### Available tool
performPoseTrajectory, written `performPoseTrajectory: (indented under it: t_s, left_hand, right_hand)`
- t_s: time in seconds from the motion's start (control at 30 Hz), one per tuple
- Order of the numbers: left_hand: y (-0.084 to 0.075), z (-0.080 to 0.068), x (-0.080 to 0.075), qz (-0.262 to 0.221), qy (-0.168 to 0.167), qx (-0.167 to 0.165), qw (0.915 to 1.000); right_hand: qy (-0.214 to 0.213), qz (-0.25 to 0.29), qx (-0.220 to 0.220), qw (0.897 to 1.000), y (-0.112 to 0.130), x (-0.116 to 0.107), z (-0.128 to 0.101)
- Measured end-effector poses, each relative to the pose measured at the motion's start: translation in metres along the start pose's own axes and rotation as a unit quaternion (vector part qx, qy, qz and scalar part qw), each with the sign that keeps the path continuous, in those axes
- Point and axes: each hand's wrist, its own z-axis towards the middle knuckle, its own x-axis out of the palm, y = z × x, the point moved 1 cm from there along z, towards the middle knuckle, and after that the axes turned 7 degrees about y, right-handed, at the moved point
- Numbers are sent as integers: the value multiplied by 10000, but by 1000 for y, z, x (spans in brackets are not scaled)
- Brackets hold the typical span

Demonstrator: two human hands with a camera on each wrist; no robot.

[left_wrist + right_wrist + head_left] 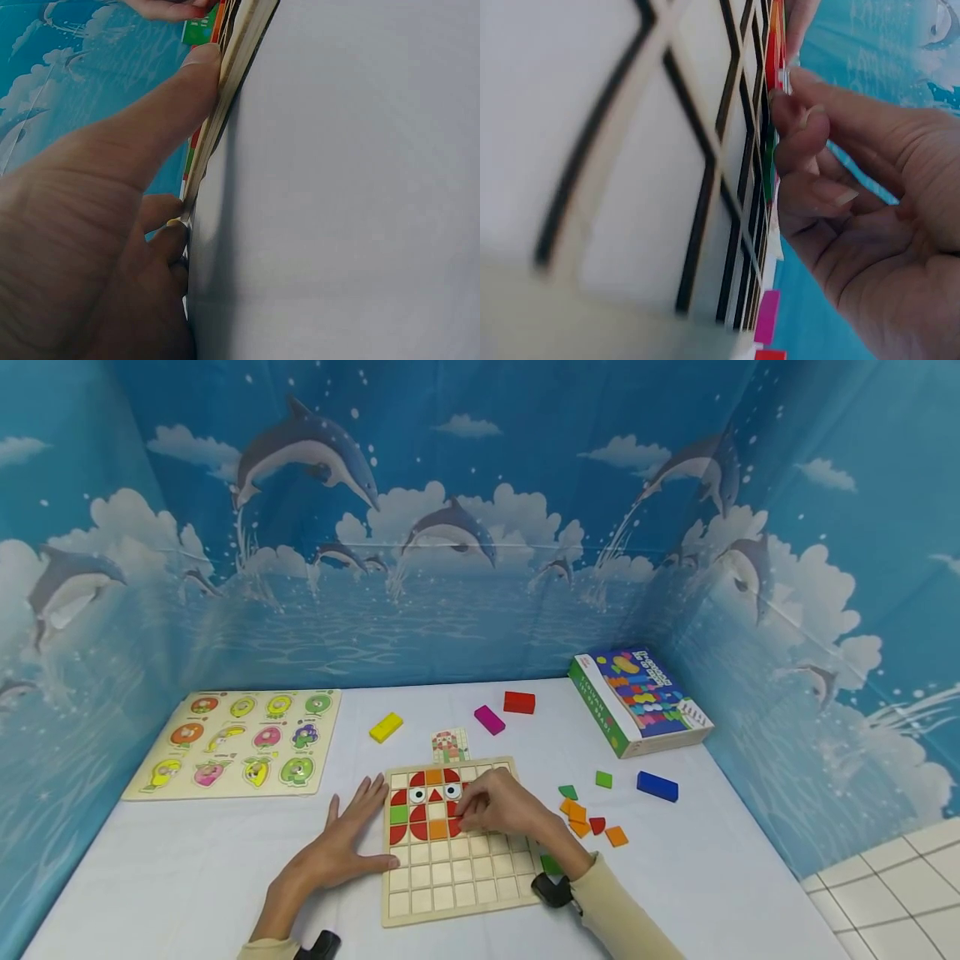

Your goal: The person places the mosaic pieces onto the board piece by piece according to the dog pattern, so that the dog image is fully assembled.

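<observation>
A wooden grid board [441,893] lies in front of me, with red, orange and green tiles and two eye discs set in its upper left. My left hand [341,843] is spread along the board's left side, thumb on the edge; in the left wrist view the thumb [180,90] touches the rim. My right hand [498,806] reaches over the upper middle with curled fingers. A small red tile [199,12] shows at its fingertips in the left wrist view, pinched close over the board. In the right wrist view the curled right hand [855,180] hides most of that tile.
A pattern card [450,745] lies behind the board. Right of it are loose orange tiles [617,836], a green tile [603,779] and a blue block [657,786]. Yellow [386,727], magenta [490,719] and red [519,702] blocks, a fruit puzzle [232,743] and a game box [641,702] lie further back.
</observation>
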Motion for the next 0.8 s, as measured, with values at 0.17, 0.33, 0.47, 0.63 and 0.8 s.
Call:
performPoseTrajectory:
  t_s: [0.17, 0.33, 0.47, 0.63, 0.8]
  left_hand:
    - [0, 1, 0, 11, 15, -36, 10000]
    - [2, 1, 2, -32, -89, 68, 9999]
    - [2, 0, 2, -56, -152, 134, 9998]
    - [0, 0, 0, 6, 15, -70, 10000]
    - [-1, 0, -1, 27, 61, -93, 9999]
  right_hand:
    - [95, 146, -110, 9998, -6, -14, -8]
    - [92, 103, -93, 9999, -16, -38, -32]
    - [40, -1, 146, 9999, -28, -61, -60]
    - [-126, -31, 555, 9984, -46, -80, -97]
    - [-500, -155, 974, 9939, -61, -91, -125]
